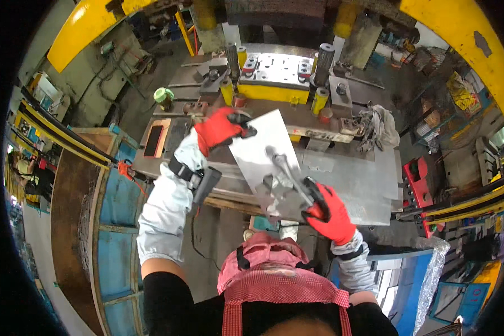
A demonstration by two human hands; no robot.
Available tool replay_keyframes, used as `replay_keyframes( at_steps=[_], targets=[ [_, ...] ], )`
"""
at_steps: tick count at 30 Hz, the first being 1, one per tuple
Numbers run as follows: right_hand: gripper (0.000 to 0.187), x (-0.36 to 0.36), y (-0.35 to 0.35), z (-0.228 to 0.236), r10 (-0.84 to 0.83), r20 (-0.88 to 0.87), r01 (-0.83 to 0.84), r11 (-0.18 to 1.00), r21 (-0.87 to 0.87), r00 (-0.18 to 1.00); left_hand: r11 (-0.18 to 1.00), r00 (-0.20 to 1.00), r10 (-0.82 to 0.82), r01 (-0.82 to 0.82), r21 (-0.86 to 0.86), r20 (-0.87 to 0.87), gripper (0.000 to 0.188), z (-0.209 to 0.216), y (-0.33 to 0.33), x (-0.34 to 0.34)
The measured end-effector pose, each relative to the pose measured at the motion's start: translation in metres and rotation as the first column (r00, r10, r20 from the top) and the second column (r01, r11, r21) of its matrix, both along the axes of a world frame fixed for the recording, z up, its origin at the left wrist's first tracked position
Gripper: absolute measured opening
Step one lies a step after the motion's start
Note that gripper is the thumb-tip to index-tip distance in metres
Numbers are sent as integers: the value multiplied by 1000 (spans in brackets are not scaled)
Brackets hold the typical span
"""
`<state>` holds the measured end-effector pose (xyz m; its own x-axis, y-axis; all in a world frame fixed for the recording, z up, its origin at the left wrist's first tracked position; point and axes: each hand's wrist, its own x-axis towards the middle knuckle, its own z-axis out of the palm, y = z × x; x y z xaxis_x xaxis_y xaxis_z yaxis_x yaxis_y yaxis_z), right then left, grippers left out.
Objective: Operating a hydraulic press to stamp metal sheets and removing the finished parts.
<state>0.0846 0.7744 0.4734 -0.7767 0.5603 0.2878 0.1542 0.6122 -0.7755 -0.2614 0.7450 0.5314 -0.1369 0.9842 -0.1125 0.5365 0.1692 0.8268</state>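
Observation:
A shiny rectangular metal sheet [261,137] is tilted in front of me over the front of the worktable. My left hand [221,131], in a red glove with dark fingertips, pinches its upper left edge. My right hand [329,213], gloved the same way, is closed near the sheet's lower right side around a grey rod-shaped tool [286,169] with a rounded end. The rod lies across the sheet's face; blur and reflections hide its exact kind. Beyond the sheet stands a press die [277,70] with a bright top plate and yellow base.
Flat metal sheets [353,190] lie on the table to the right. A grey rag [379,127] hangs at the table's right edge, near a red rack [418,187]. A green-topped bottle [163,97] and a dark phone-like slab [153,140] sit left. A blue-sided bin [117,229] stands lower left.

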Motion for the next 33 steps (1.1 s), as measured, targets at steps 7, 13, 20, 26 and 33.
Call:
replay_keyframes(
  at_steps=[7, 13, 20, 26, 33],
  targets=[
    [70, 8, -4, -38, 130, -129, -179, 536, -825, 983, 909, 955, -289, 295, 295, -66, 27, -41, 8, -10],
    [40, -80, 87, -17, -159, -298, -161, 565, -809, 941, 996, 64, -86, 45, 83, 994, 42, -91, -2, -27],
    [21, -170, 220, -29, 313, -364, -314, 948, 57, 877, 985, -111, -142, -113, 130, 984, 45, -132, 51, 41],
    [24, -188, 226, -34, 204, -269, -332, 700, -632, 941, 945, -116, -179, -297, 137, 977, 37, -130, 88, 32],
    [20, -181, 215, -32, -112, -173, 7, 858, -514, 979, 907, -134, 0, -417, -57, 991, 30, -140, 107, 39]
  ],
)
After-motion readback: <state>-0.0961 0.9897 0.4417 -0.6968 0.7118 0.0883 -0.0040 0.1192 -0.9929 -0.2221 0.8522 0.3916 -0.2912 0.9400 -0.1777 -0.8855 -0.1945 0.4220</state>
